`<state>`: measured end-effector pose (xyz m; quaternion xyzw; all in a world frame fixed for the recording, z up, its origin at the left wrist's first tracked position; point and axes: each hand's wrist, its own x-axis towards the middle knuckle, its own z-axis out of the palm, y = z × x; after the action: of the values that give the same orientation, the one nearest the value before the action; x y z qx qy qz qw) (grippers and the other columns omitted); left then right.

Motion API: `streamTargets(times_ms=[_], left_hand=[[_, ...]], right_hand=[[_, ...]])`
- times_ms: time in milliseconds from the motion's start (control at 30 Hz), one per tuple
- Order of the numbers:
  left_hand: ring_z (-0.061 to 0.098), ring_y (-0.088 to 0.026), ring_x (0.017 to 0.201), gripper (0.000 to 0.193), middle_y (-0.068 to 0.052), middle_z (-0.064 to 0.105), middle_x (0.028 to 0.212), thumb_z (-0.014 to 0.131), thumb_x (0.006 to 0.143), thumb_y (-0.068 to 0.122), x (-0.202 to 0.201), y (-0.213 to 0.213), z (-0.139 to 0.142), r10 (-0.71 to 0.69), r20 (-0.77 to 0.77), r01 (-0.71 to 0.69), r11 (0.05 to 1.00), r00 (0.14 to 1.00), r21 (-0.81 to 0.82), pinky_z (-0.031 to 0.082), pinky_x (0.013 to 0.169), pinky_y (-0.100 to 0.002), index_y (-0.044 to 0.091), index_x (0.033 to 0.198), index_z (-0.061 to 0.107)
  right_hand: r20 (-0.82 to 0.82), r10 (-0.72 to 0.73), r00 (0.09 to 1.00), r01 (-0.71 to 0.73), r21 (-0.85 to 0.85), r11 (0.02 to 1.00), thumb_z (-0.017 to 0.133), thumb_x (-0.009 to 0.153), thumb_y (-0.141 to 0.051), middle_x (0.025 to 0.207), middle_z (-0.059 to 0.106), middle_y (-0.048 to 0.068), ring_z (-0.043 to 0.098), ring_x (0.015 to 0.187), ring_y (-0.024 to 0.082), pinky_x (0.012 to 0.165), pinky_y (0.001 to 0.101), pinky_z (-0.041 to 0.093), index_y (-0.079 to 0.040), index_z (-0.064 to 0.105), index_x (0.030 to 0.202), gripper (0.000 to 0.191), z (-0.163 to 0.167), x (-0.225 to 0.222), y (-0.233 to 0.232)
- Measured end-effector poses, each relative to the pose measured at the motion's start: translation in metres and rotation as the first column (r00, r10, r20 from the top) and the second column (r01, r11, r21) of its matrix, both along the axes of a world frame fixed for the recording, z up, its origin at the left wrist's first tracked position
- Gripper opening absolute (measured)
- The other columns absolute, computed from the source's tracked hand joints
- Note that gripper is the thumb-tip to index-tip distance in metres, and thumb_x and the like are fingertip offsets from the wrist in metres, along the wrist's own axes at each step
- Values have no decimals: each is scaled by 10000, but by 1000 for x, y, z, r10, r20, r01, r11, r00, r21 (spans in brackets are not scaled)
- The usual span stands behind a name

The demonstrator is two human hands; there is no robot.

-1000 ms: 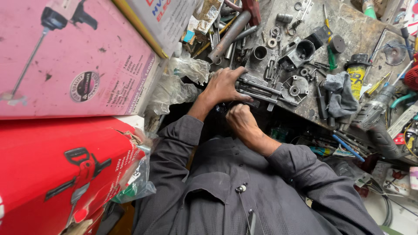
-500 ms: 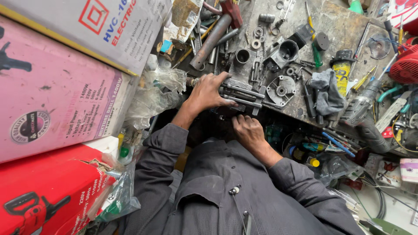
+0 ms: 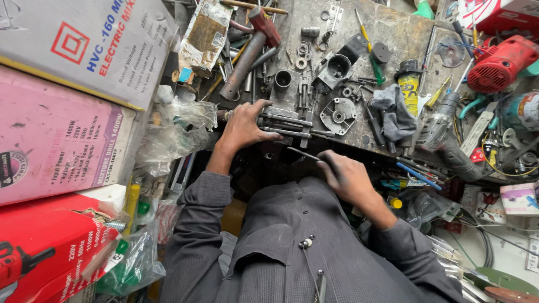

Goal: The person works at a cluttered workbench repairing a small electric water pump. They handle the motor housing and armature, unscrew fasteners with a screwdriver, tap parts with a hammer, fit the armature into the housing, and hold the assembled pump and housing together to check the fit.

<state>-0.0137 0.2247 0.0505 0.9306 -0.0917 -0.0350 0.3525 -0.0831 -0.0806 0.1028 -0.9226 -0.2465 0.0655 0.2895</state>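
Stacked cardboard boxes (image 3: 62, 112) stand at nine o'clock. The left hand (image 3: 242, 126) is closed over the end of a metal clamp tool (image 3: 289, 124) lying at the near edge of the worktop (image 3: 393, 28). At four o'clock from it, the right hand (image 3: 343, 177) pinches a thin dark rod (image 3: 303, 152). A grey rag (image 3: 390, 109) lies at two o'clock.

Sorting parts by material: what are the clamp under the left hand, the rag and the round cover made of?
Clamp under the left hand: looks like steel, dark and oily, with bare grey rods. Rag: woven cloth, grey, creased and soft. Round cover: probably cast aluminium, dull pale grey with moulded ribs.
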Motion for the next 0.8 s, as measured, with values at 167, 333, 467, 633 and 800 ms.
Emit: streamTargets(times_ms=[167,333,467,633,800], left_hand=[[643,-389,1070,917,-198,687,1076,947,551,559,1,1,1,20,-44,-20,1000,999,3,498,965,-481,154,1304,619],[649,-386,1078,921,-199,688,1095,958,555,553,1,3,1,9,-7,-9,1000,1000,-3,503,974,-478,137,1303,617],[653,-397,1057,912,-198,694,1080,959,561,533,0,3,2,-8,55,8,1000,998,-13,503,944,-491,124,1302,618],[662,-387,1044,911,-193,695,1066,950,564,550,1,3,2,8,-13,-8,1000,1000,-2,516,945,-485,145,1309,618],[649,-401,1063,923,-198,690,1067,955,557,558,-1,2,1,7,33,-8,1000,999,7,500,959,-498,146,1308,612]], right_hand=[[-270,-336,902,391,182,902,610,1002,-177,615,621,87,566,514,146,511,320,448,-35,657,1112,186,5,-23,-36],[-373,-354,858,443,189,876,601,998,-193,620,660,64,559,516,99,501,285,439,-27,671,1097,205,-11,-31,-35],[-648,-213,731,546,369,752,546,1041,-203,680,687,63,513,522,66,484,237,405,-17,635,1094,213,-17,-28,-31],[-895,62,441,759,409,506,477,1057,-250,708,667,87,491,466,86,432,219,354,-68,585,1123,222,-22,-28,-27],[-906,275,320,869,397,295,507,1055,-278,774,674,82,558,541,124,506,267,442,-84,556,1135,215,-29,-19,-9]])
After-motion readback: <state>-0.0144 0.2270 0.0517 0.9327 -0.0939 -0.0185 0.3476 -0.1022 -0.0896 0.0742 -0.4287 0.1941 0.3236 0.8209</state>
